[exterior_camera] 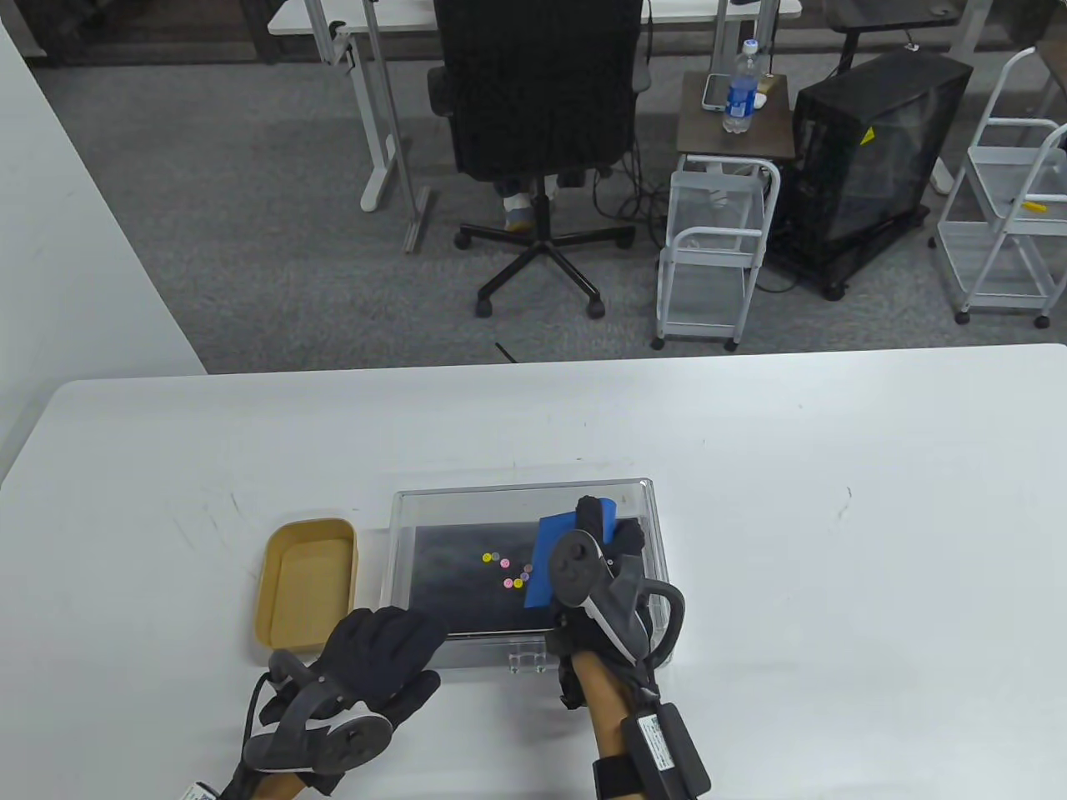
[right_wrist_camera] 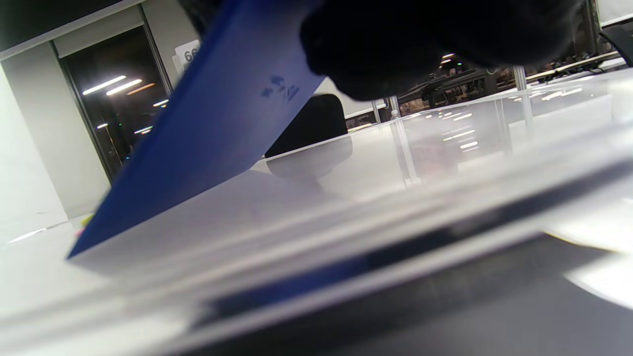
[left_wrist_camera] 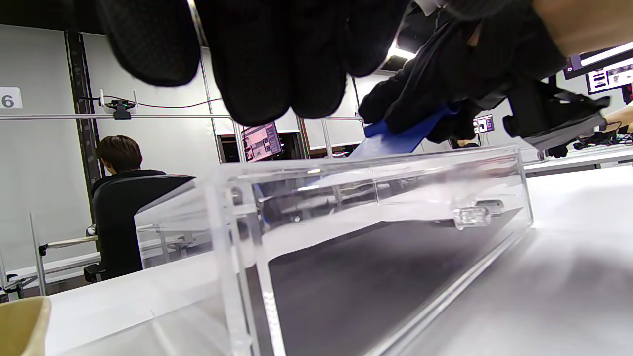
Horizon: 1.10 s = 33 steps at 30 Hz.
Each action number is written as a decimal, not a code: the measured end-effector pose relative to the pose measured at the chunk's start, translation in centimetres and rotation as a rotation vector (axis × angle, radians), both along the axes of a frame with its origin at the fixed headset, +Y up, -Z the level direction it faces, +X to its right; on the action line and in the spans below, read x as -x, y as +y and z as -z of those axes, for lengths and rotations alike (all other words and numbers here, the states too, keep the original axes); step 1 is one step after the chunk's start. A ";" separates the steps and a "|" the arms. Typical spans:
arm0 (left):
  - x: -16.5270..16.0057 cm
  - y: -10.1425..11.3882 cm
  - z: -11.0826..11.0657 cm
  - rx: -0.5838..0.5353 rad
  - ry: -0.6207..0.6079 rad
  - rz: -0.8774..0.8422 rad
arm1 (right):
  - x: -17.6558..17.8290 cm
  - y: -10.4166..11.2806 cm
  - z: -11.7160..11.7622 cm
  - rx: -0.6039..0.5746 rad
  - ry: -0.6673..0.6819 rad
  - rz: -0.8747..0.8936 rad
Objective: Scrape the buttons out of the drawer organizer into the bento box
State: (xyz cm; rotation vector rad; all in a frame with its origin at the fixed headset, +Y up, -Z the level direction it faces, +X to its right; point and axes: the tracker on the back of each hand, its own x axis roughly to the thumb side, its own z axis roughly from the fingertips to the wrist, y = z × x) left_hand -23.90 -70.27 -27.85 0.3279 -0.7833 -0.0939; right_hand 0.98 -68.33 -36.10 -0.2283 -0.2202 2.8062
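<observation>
An office: swivel chair [exterior_camera: 538, 125], desks [exterior_camera: 533, 12], computer tower [exterior_camera: 867, 150], grey carpet [exterior_camera: 250, 250]

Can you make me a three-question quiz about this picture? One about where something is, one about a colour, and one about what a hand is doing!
1. Where is the bento box?
A. left of the drawer organizer
B. inside it
C. on the floor

2. What colour is the scraper?
A. red
B. blue
C. green

3. What does the right hand do?
A. lies flat
B. holds the scraper
C. lifts a bottle

Answers: 1 A, the tan box sits beside the clear tray's left wall. 2 B, blue in all views. 3 B, its fingers grip the scraper near the buttons.
</observation>
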 end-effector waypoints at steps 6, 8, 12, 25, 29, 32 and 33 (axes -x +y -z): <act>0.0 0.0 0.0 -0.002 -0.001 0.003 | 2.2 0.3 0.6 0.005 0.030 -0.019; 0.0 0.0 0.0 0.001 -0.001 0.004 | 3.1 0.3 0.8 0.011 0.047 -0.013; 0.0 0.0 0.0 0.009 0.001 0.005 | 4.6 0.4 1.2 0.014 0.068 -0.012; 0.2 0.0 0.1 0.016 0.018 0.001 | 8.4 0.1 1.9 0.011 0.137 0.018; 0.2 0.0 0.1 0.020 0.023 -0.001 | 8.7 -0.2 2.1 0.010 0.165 0.055; 0.2 0.0 0.1 0.015 0.028 0.002 | 9.0 -0.1 2.1 -0.003 0.187 0.050; 0.3 0.0 0.2 0.018 0.030 0.002 | 9.1 -0.2 2.1 0.001 0.192 0.063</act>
